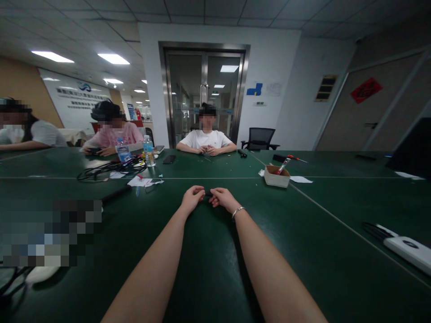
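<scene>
Across the dark green table (208, 260) sits a person in white (208, 140); on this side is a small dark piece (208, 194), its long axis seeming to run sideways. It lies between the left hand (193, 198) and the right hand (222, 198), closer to the right, whose grip is pinched narrow on it. The left fingers are bunched at its other end, touching or nearly so; whether that grip holds it too, I can't tell from here.

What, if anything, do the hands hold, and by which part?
A small dark object, too small to identify: the right hand pinches its right end; whether the left hand also grips it cannot be told.
</scene>
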`<control>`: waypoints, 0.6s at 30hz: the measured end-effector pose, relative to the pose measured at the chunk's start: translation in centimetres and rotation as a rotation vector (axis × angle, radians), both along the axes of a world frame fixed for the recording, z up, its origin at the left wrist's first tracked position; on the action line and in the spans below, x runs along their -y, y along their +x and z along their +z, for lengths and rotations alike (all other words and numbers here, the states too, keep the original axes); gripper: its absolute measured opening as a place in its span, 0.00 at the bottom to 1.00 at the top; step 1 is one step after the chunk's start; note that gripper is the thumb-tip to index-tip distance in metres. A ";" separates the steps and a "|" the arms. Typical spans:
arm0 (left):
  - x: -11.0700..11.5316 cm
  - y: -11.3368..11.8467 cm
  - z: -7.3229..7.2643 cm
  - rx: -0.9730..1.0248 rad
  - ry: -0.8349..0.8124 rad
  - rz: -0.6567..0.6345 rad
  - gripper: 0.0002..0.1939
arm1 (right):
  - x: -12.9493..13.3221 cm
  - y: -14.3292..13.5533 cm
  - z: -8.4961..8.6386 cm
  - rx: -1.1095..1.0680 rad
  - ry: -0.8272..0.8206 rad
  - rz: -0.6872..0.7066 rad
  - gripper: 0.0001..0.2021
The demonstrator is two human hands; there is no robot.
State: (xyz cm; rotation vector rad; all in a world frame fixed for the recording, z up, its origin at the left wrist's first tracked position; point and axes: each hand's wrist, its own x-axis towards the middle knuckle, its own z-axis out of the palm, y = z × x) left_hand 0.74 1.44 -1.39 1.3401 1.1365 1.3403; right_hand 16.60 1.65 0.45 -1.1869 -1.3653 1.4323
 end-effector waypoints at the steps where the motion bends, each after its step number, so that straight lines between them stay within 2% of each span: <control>1: 0.0 0.0 0.0 0.005 -0.019 -0.002 0.13 | 0.0 0.0 0.0 0.002 0.001 -0.001 0.06; 9: -0.2 -0.1 -0.3 -0.014 -0.016 -0.018 0.14 | 0.0 0.1 0.0 -0.001 -0.011 -0.004 0.06; 18: 0.0 0.0 0.0 -0.005 -0.027 -0.022 0.15 | -0.2 0.0 -0.2 -0.010 0.000 0.001 0.06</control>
